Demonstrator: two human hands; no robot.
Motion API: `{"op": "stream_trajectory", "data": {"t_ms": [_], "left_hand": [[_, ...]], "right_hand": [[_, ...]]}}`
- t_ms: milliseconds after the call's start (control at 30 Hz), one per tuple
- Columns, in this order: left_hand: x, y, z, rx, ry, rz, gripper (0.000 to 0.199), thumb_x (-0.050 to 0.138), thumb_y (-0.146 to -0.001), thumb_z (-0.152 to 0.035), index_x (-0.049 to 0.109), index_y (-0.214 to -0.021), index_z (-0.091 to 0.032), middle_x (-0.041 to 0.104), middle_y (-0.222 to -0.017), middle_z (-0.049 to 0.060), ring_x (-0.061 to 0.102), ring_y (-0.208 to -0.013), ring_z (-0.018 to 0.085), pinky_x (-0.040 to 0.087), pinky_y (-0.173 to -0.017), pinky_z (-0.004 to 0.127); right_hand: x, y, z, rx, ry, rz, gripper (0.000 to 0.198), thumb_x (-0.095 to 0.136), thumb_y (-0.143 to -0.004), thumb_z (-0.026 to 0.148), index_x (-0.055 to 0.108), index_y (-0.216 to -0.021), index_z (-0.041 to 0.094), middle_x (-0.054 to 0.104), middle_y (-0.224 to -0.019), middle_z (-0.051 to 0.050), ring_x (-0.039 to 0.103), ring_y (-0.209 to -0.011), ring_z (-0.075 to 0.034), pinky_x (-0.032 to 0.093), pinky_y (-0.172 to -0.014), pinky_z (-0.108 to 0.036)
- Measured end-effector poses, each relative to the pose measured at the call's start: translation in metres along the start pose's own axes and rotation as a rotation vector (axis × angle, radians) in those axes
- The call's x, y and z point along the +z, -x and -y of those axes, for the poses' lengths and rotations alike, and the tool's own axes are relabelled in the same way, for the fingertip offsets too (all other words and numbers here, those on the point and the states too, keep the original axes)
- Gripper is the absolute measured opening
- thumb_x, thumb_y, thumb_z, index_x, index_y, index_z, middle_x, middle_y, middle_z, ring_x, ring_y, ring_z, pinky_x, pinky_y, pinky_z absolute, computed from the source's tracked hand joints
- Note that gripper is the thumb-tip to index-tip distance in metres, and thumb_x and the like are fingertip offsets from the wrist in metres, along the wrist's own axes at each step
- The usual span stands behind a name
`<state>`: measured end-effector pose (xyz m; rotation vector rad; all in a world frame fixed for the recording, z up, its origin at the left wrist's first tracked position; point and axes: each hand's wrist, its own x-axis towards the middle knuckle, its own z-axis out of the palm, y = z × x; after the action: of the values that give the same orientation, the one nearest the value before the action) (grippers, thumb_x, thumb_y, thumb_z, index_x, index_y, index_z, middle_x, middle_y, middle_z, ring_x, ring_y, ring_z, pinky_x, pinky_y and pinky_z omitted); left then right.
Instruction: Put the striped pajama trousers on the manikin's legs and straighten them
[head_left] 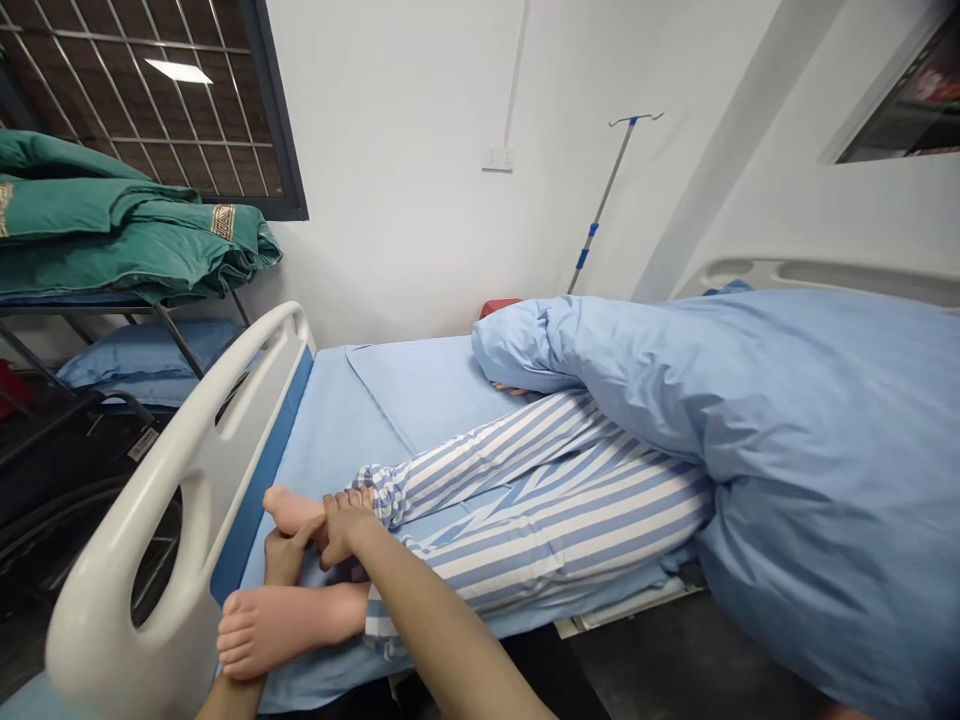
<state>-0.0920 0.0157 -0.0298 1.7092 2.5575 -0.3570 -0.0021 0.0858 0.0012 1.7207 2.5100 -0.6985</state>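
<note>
A manikin in blue-and-white striped trousers [555, 530] lies on the bed, its smooth pink feet toward the left end. My right hand [347, 524] is closed over the ankle of the far foot [289, 507], close to the gathered trouser cuff. Lower on that same foot, around the heel, my left hand [285, 553] is closed too, its fingers partly hidden. The near foot [281, 625] rests with toes to the left, across my left forearm. A thick blue quilt [810, 420] is folded back over the manikin's upper body.
A white footboard [187, 430] rises just left of the feet. Beyond it are a wheelchair [75, 480] and a rack with green folded bedding [135, 235]. Against the wall stands an infusion pole [604, 205]. The blue sheet [405, 385] covers the mattress.
</note>
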Motion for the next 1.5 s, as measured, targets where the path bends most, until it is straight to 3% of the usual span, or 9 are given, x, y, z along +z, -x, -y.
{"op": "stream_trajectory", "data": {"t_ms": [100,167,333,433,500,600,867,1267,1500], "left_hand": [[-0.009,0.007,-0.003,-0.285,-0.136,0.154,0.03,0.028,-0.079,-0.018,0.055,-0.09,-0.021,0.059,-0.088,0.011,0.052,-0.093,0.035,0.039,-0.06,0.049],[-0.015,0.012,-0.005,-0.481,-0.159,0.098,0.039,0.023,-0.079,-0.014,0.053,-0.104,-0.015,0.057,-0.098,0.016,0.051,-0.092,0.037,0.037,-0.055,0.046],[-0.024,0.022,-0.009,-0.715,0.142,-0.324,0.048,0.01,-0.079,-0.004,0.045,-0.111,-0.006,0.052,-0.098,0.019,0.051,-0.086,0.031,0.035,-0.053,0.041],[-0.028,0.021,-0.011,-0.792,0.462,-0.581,0.049,0.0,-0.083,-0.009,0.042,-0.108,-0.004,0.051,-0.097,0.019,0.05,-0.093,0.031,0.039,-0.063,0.046],[-0.031,0.02,-0.012,-0.828,0.661,-0.665,0.051,-0.005,-0.086,-0.015,0.041,-0.106,-0.004,0.049,-0.099,0.019,0.047,-0.099,0.033,0.04,-0.073,0.05],[-0.036,0.02,-0.013,-0.839,0.799,-0.655,0.053,-0.008,-0.088,-0.023,0.039,-0.105,-0.005,0.047,-0.103,0.019,0.044,-0.106,0.035,0.038,-0.081,0.054],[-0.039,0.014,-0.012,-0.935,0.83,-0.594,0.033,-0.002,-0.087,-0.019,0.03,-0.094,-0.015,0.044,-0.108,0.017,0.042,-0.111,0.031,0.033,-0.093,0.053],[-0.04,0.025,-0.012,-0.819,0.761,-0.674,0.05,0.002,-0.087,-0.017,0.047,-0.103,-0.003,0.053,-0.093,0.019,0.048,-0.097,0.035,0.038,-0.073,0.05],[-0.057,0.042,-0.017,-0.747,0.901,-0.8,0.042,0.006,-0.085,-0.022,0.048,-0.089,-0.015,0.052,-0.085,0.014,0.049,-0.096,0.034,0.036,-0.071,0.045]], "right_hand": [[-0.001,0.001,0.0,0.002,-0.004,-0.006,0.102,0.067,-0.054,0.043,0.019,-0.138,0.013,0.031,-0.139,-0.019,0.019,-0.132,-0.035,0.004,-0.105,-0.058],[-0.001,0.001,0.001,0.009,-0.005,0.005,0.106,0.07,-0.05,0.044,0.02,-0.138,0.013,0.031,-0.139,-0.02,0.018,-0.132,-0.036,0.002,-0.105,-0.058],[-0.002,0.003,0.003,0.012,0.006,0.002,0.108,0.071,-0.047,0.044,0.02,-0.137,0.013,0.031,-0.138,-0.02,0.018,-0.132,-0.035,0.002,-0.106,-0.055],[-0.003,0.004,0.003,0.012,0.014,-0.003,0.1,0.068,-0.051,0.037,0.022,-0.136,0.013,0.034,-0.136,-0.019,0.021,-0.131,-0.034,0.003,-0.106,-0.055],[-0.003,0.005,0.003,0.012,0.015,0.0,0.097,0.066,-0.053,0.035,0.022,-0.136,0.013,0.034,-0.136,-0.019,0.021,-0.131,-0.034,0.003,-0.106,-0.056],[-0.003,0.006,0.002,0.003,0.013,-0.005,0.096,0.066,-0.053,0.034,0.022,-0.136,0.013,0.033,-0.136,-0.02,0.022,-0.131,-0.034,0.004,-0.105,-0.056],[0.005,0.001,-0.002,-0.012,0.003,-0.05,0.101,0.069,-0.048,0.042,0.025,-0.134,0.012,0.036,-0.133,-0.019,0.025,-0.129,-0.035,0.003,-0.106,-0.057],[0.006,0.007,-0.001,-0.038,0.026,-0.102,0.086,0.062,-0.062,0.033,0.026,-0.136,0.009,0.04,-0.131,-0.02,0.03,-0.126,-0.034,0.01,-0.106,-0.056],[-0.012,0.026,0.023,0.038,0.161,-0.071,0.088,0.065,-0.062,0.034,0.028,-0.137,0.006,0.034,-0.138,-0.022,0.023,-0.13,-0.038,0.017,-0.103,-0.058]]}}
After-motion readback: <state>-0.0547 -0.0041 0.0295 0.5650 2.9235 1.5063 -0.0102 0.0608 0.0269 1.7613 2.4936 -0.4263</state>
